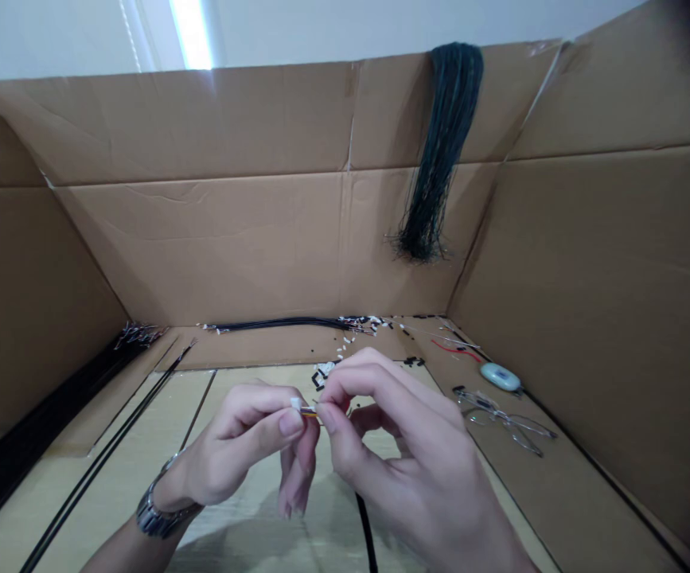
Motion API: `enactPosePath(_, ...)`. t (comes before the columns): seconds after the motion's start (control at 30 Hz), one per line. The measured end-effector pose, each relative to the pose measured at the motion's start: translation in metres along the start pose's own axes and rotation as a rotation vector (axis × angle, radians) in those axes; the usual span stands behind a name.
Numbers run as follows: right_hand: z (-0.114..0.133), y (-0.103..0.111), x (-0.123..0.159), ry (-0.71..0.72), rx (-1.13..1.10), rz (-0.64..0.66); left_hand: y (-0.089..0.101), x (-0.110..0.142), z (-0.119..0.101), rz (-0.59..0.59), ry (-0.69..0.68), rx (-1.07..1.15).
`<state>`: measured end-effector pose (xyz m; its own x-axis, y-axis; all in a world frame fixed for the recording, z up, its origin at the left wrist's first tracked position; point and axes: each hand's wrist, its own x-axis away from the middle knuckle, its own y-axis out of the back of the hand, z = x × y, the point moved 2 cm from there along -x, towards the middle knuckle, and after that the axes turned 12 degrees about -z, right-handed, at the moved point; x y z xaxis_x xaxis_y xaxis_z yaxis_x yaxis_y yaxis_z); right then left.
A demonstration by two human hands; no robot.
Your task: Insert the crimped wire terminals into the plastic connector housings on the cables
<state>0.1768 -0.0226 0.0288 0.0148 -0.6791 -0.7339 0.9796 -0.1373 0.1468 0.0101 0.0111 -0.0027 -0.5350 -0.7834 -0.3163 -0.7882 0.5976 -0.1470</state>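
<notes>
My left hand (246, 450), with a metal-banded watch on its wrist, is closed in a pinch around a small white connector piece (295, 403). Close against it, my right hand (407, 446) pinches thin coloured wires (309, 412), one of them yellow. The fingertips of both hands almost meet there and hide most of the wires. A black cable (366, 529) hangs beneath my right hand; whether it joins those wires is hidden. Just behind the fingers lie small white and black pieces (322, 374) on the table.
Black cables (52, 454) lie bundled at left, two more (111, 446) beside them. Another bundle (278, 323) lies along the back wall. Dark green wires (446, 151) hang over the cardboard wall (201, 239). At right are eyeglasses (503, 418) and a pale oval device (500, 376).
</notes>
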Motion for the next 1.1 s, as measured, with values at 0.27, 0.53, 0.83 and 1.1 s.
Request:
enactPosePath(0.27, -0.001, -0.001, -0.003, -0.012, 0.008, 0.008, 0.001, -0.003, 0.000, -0.003, -0.019, -0.034)
enactPosePath(0.53, -0.001, -0.002, -0.001, -0.022, 0.023, 0.024, 0.001, 0.001, -0.009, -0.066, -0.190, -0.352)
enactPosePath(0.83, -0.004, -0.001, -0.010, -0.288, -0.096, 0.109, -0.005, -0.002, -0.026, -0.080, -0.385, -0.688)
enactPosePath(1.1, -0.003, 0.000, -0.009, -0.190, -0.007, 0.080, -0.004, -0.001, -0.025, -0.108, -0.453, -0.793)
